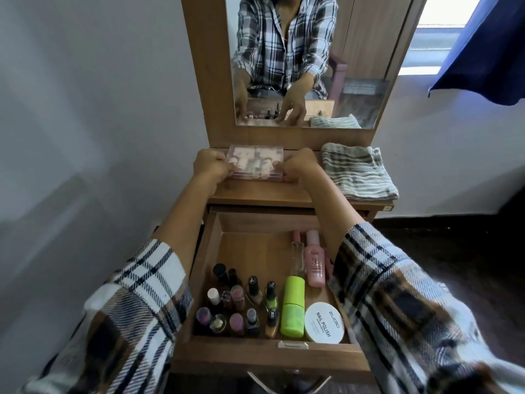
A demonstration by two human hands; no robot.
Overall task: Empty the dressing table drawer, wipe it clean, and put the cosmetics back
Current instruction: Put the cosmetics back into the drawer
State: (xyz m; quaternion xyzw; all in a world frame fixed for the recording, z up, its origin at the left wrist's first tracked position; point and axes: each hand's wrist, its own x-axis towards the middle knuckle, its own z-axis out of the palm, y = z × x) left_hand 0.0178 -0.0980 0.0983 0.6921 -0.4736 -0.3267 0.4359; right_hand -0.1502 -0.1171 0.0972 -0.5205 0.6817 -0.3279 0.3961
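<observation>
The wooden drawer (208, 251) stands pulled out below the table top. Inside it are several nail polish bottles (241, 305), a lime-green bottle (292, 305), a white round tub marked NAIL POLISH (324, 322), a pink bottle (314, 260) and a clear slim bottle (297, 258). The back left of the drawer floor is bare. On the table top (255, 194) a clear plastic cosmetics box (255, 162) rests, gripped at its left end by my left hand (211, 164) and at its right end by my right hand (297, 166).
A folded striped cloth (358, 172) lies on the table top to the right of the box. The mirror (284, 66) rises directly behind. A white wall stands at the left; a window with a blue curtain (480, 52) is at the right.
</observation>
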